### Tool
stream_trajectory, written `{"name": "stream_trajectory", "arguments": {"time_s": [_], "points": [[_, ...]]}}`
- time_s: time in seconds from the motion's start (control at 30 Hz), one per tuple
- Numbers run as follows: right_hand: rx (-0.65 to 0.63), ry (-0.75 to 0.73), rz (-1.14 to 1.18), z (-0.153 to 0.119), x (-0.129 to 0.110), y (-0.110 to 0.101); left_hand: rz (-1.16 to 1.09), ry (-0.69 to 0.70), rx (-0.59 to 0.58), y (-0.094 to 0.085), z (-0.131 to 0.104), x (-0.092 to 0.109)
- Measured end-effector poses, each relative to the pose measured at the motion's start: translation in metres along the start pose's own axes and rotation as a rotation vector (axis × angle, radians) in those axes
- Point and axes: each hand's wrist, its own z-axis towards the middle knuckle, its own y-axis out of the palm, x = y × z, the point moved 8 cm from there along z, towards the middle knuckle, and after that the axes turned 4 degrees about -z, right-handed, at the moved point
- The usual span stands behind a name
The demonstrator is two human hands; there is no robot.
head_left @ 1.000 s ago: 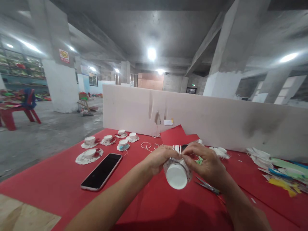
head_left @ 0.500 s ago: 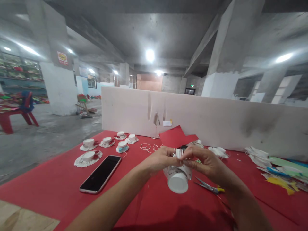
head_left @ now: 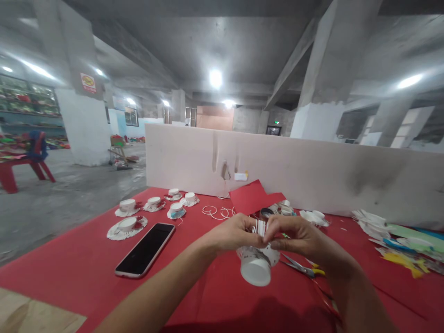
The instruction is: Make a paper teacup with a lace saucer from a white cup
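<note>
A white paper cup (head_left: 255, 270) with its wall cut into strips hangs between my hands, its round base facing me. My left hand (head_left: 239, 235) grips the cup's cut edge from the left, fingers closed on it. From the right, my right hand (head_left: 289, 233) pinches the strips at the rim, its fingertips close to those of my left hand. Scissors (head_left: 298, 267) with yellow handles lie open on the red tabletop (head_left: 215, 296), partly hidden behind my right hand.
A phone (head_left: 145, 249) lies left of my forearm, with several cut cups (head_left: 127, 225) beyond it. Loops of white string (head_left: 217, 212), folded red paper (head_left: 255, 196) and a dark tape roll (head_left: 266, 213) lie behind my hands. Coloured paper scraps (head_left: 405, 261) sit far right, before a pale board (head_left: 312, 171).
Both hands and the cup have moved slightly down. My right hand has shifted a little to the right, and the tape roll shows more.
</note>
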Motion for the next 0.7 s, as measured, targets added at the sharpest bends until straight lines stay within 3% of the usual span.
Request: {"name": "stream_trajectory", "arguments": {"time_s": [0.17,0.33,0.53,0.7], "points": [[0.015,0.002,0.030,0.002,0.001,-0.001,-0.001,0.016,-0.006,0.001,0.000,0.001],[0.109,0.103,0.180,0.002,0.009,-0.006,0.015,0.093,0.077,-0.005,0.001,0.007],[0.210,0.230,0.294,0.004,0.013,-0.008,0.177,0.188,0.157,-0.010,-0.002,0.014],[0.234,0.251,0.214,0.006,0.012,-0.011,0.374,0.210,0.300,-0.018,-0.004,0.015]]}}
